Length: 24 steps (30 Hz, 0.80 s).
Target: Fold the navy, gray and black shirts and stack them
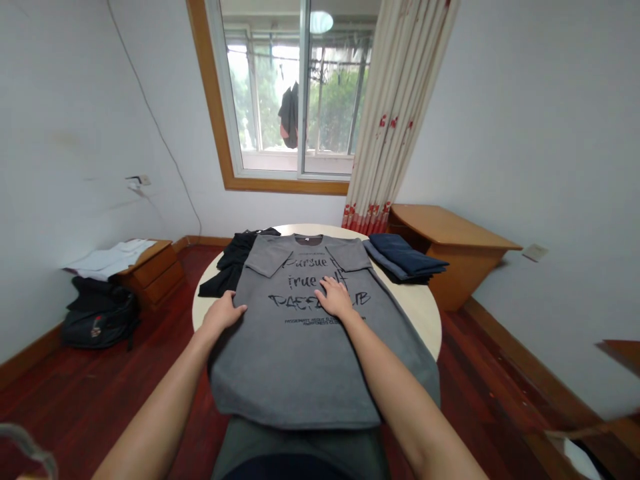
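Note:
A grey T-shirt [295,360] with black lettering lies spread front side up, its collar toward the window. Its hem hangs over the near edge of the round table, close to my lap. My right hand [336,298] rests flat on the printed chest, fingers spread and covering some letters. At the shirt's left edge is my left hand [225,312], thumb on the fabric and apart from the forefinger; its other fingers are mostly hidden.
The cream round table [203,313] also bears black clothes [233,260] at back left and folded dark blue and grey clothes [405,257] at right. A wooden desk [450,230] stands behind them. Left are a small cabinet [163,277] with papers and a black backpack [100,313].

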Motion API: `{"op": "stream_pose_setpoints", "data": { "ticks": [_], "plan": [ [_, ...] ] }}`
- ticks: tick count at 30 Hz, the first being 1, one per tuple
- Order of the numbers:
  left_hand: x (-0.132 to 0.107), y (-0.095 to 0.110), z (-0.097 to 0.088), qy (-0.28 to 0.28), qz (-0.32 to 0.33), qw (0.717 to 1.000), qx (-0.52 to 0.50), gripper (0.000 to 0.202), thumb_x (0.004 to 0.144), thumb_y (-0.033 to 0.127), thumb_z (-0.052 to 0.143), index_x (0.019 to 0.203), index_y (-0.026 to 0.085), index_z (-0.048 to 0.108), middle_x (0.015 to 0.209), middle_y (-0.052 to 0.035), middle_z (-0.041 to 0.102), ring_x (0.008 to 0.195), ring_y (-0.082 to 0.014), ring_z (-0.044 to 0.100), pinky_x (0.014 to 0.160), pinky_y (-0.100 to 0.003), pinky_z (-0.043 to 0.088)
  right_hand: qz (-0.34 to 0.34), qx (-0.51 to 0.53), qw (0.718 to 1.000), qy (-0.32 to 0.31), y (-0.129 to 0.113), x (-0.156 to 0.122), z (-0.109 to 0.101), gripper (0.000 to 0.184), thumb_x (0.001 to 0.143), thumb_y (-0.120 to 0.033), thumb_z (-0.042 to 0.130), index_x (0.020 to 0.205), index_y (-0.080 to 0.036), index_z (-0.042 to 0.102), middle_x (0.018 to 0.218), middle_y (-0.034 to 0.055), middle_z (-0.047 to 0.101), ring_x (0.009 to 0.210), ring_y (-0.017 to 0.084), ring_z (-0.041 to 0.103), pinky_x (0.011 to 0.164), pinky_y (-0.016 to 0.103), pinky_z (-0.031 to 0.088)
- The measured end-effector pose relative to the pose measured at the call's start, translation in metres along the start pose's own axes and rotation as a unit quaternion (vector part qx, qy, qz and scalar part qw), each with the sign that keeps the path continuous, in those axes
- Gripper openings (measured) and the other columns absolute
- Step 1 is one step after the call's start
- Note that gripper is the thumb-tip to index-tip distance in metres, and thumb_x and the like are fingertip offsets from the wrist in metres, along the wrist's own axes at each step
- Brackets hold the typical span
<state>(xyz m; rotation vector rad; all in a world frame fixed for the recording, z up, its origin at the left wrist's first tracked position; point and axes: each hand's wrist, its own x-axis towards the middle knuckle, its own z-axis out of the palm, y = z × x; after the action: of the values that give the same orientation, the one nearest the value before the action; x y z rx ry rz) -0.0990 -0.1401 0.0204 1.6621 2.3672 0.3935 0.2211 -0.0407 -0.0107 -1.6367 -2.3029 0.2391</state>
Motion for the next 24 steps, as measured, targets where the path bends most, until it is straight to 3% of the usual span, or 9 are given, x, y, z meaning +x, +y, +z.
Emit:
{"op": "stream_pose_setpoints", "data": {
  "ticks": [5, 9, 14, 19, 21, 24],
  "plan": [
    [-0.041, -0.014, -0.004, -0.054, -0.001, 0.99, -0.128, 0.048, 0.08, 0.038, 0.066, 0.12, 0.014, 0.059, 0.122, -0.0151, 0.069, 0.112, -0.0308, 0.066, 0.093, -0.037, 0.052, -0.008, 0.02, 0.999, 0.029, 0.004, 0.0, 0.003, 0.05, 0.097, -0.043, 0.045, 0.138, -0.015, 0.057, 0.152, 0.0131, 0.045, 0.144, 0.024, 0.036, 0.12, 0.042, 0.021],
    [-0.076, -0.01, -0.013, -0.071, 0.051, 0.968, -0.234, 0.06, 0.07, 0.045, 0.068, 0.119, 0.012, 0.06, 0.121, -0.0146, 0.07, 0.115, -0.0339, 0.064, 0.098, -0.039, 0.051, -0.008, 0.022, 0.999, 0.041, 0.007, 0.003, 0.007, 0.049, 0.097, -0.041, 0.048, 0.137, -0.015, 0.058, 0.151, 0.0134, 0.047, 0.143, 0.024, 0.038, 0.119, 0.043, 0.023],
    [-0.102, 0.024, -0.032, -0.169, 0.132, 0.912, -0.349, 0.064, 0.068, 0.048, 0.066, 0.121, 0.014, 0.058, 0.123, -0.0119, 0.069, 0.112, -0.0322, 0.065, 0.096, -0.038, 0.052, -0.011, 0.033, 0.998, 0.044, 0.01, 0.005, 0.011, 0.048, 0.097, -0.04, 0.049, 0.137, -0.016, 0.059, 0.151, 0.0129, 0.047, 0.143, 0.025, 0.038, 0.119, 0.043, 0.023],
    [-0.111, 0.071, -0.028, -0.185, 0.218, 0.881, -0.377, 0.056, 0.072, 0.032, 0.064, 0.125, 0.015, 0.058, 0.124, -0.0112, 0.067, 0.115, -0.0294, 0.062, 0.105, -0.039, 0.045, -0.016, 0.037, 0.998, 0.046, 0.014, 0.008, 0.014, 0.048, 0.096, -0.041, 0.05, 0.136, -0.016, 0.06, 0.15, 0.0129, 0.048, 0.142, 0.025, 0.039, 0.119, 0.043, 0.023],
    [-0.115, 0.087, -0.02, -0.222, 0.243, 0.869, -0.371, 0.058, 0.074, 0.026, 0.062, 0.131, 0.014, 0.054, 0.11, -0.0086, 0.07, 0.102, -0.0256, 0.066, 0.097, -0.036, 0.05, -0.017, 0.04, 0.998, 0.046, 0.015, 0.008, 0.015, 0.048, 0.096, -0.041, 0.05, 0.136, -0.016, 0.059, 0.15, 0.0127, 0.048, 0.142, 0.025, 0.039, 0.119, 0.043, 0.024],
    [-0.121, 0.106, -0.003, -0.309, 0.201, 0.867, -0.335, 0.077, 0.079, 0.023, 0.06, 0.149, 0.012, 0.032, 0.078, 0.0001, 0.065, 0.059, -0.0178, 0.063, 0.059, -0.029, 0.055, -0.019, 0.042, 0.998, 0.047, 0.016, 0.009, 0.015, 0.048, 0.096, -0.041, 0.05, 0.136, -0.017, 0.059, 0.15, 0.0125, 0.048, 0.142, 0.025, 0.039, 0.118, 0.043, 0.024]
  ]
}}
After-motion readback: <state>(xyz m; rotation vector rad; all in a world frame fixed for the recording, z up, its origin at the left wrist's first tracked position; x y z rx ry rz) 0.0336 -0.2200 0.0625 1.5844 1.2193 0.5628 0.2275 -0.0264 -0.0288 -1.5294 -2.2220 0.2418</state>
